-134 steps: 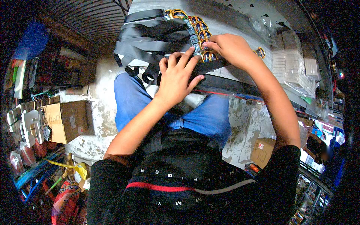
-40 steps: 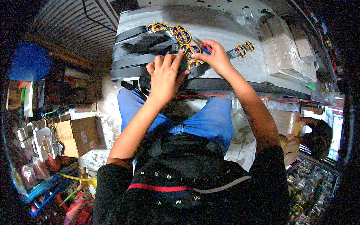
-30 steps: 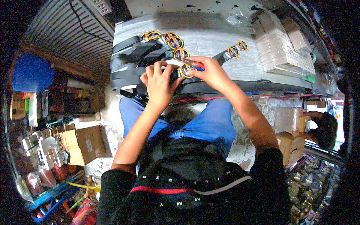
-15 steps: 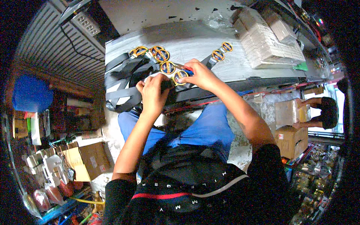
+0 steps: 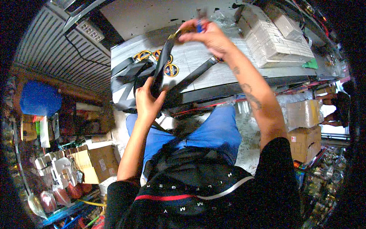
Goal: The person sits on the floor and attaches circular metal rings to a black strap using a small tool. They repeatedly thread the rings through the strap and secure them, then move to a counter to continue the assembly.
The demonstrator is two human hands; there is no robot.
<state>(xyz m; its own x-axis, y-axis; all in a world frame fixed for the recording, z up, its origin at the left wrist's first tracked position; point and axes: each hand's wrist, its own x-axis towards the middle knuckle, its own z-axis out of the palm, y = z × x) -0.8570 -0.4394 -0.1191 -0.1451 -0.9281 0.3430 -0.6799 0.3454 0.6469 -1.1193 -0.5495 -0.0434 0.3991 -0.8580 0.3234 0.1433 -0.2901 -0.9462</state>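
My right hand (image 5: pixel 213 40) is raised over the table, pinching the gold-edged medal (image 5: pixel 174 35) at the end of a black ribbon (image 5: pixel 164 57). The same hand also has a red-and-blue-handled tool (image 5: pixel 201 26) in it, blurred, its kind unclear. Lower down, my left hand (image 5: pixel 149 100) is closed round that ribbon near the table's front edge. A round dark medal with a yellow rim (image 5: pixel 171 70) lies just right of the ribbon. Several similar medals (image 5: pixel 145 55) rest in a cluster behind my left hand, among heaped black ribbons (image 5: pixel 124 72). Another ribbon (image 5: pixel 196 74) stretches toward my right wrist, which partly hides its medal.
Stacked white boxes (image 5: pixel 267 42) stand at the table's right, with a green scrap (image 5: pixel 310 63) beside them. Crumpled clear plastic (image 5: pixel 225 21) lies at the back. A power strip (image 5: pixel 90 31) is at far left. Cardboard boxes (image 5: pixel 305 143) and a partly seen person (image 5: pixel 339 110) are at right.
My right hand has lifted up and away with a medal, drawing its ribbon upward. My left hand has shifted slightly down and now grips the ribbon. The person at right has moved partly behind the boxes.
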